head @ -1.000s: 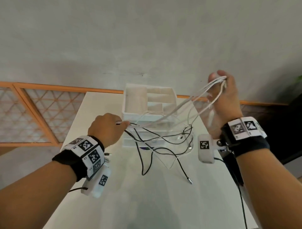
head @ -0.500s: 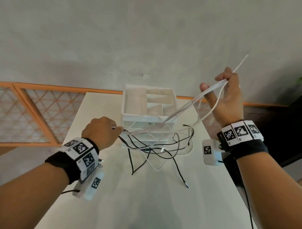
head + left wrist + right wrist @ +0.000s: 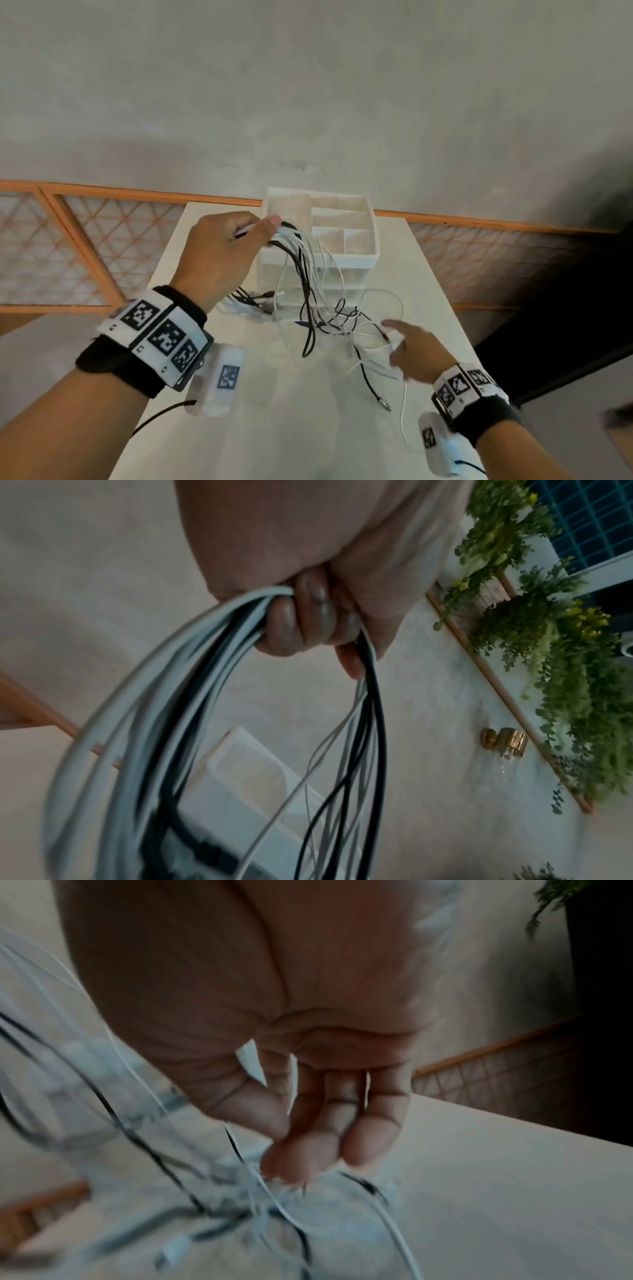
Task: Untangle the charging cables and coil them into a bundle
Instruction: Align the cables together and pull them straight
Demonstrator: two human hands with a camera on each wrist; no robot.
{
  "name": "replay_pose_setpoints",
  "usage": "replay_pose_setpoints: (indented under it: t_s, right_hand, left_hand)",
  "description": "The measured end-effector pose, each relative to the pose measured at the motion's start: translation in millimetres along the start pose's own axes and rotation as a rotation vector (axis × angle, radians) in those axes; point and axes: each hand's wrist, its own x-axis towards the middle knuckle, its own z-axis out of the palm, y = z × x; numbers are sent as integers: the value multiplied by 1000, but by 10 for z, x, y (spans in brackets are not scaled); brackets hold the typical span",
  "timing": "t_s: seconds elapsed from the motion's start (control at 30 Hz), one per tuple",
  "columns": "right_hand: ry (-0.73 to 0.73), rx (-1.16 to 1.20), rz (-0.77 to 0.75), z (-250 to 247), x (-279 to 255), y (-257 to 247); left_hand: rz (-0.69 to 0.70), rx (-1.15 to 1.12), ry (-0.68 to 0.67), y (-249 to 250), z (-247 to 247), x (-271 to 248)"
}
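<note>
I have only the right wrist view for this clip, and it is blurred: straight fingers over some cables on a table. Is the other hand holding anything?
Observer: Yes. The left hand grips a bunch of black and white cables, raised in front of a white organiser box.
Operator: Does the right hand grip any strand?
Observer: No grip shows. In the head view the right hand reaches, fingers extended, into loose strands on the table.
Operator: Is the tangle undone?
Observer: No. The head view shows black and white strands crossing in a knot below the left hand.
</note>
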Motion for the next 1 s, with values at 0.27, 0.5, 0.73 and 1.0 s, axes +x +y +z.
replay_pose_setpoints:
  t_s: [0.27, 0.5, 0.73, 1.0]
  right_hand:
    - [300, 273, -660, -280, -436, -1426]
    - [186, -39, -56, 141, 252, -594]
    - [872, 176, -5, -709, 397, -450]
    - [250, 68, -71, -72, 205, -201]
  left_hand:
    - [49, 69, -289, 73, 321, -283]
    - [57, 48, -106, 174, -117, -186]
    - [-89, 169, -179, -69, -164, -227]
    - [-137, 187, -246, -382, 112, -382]
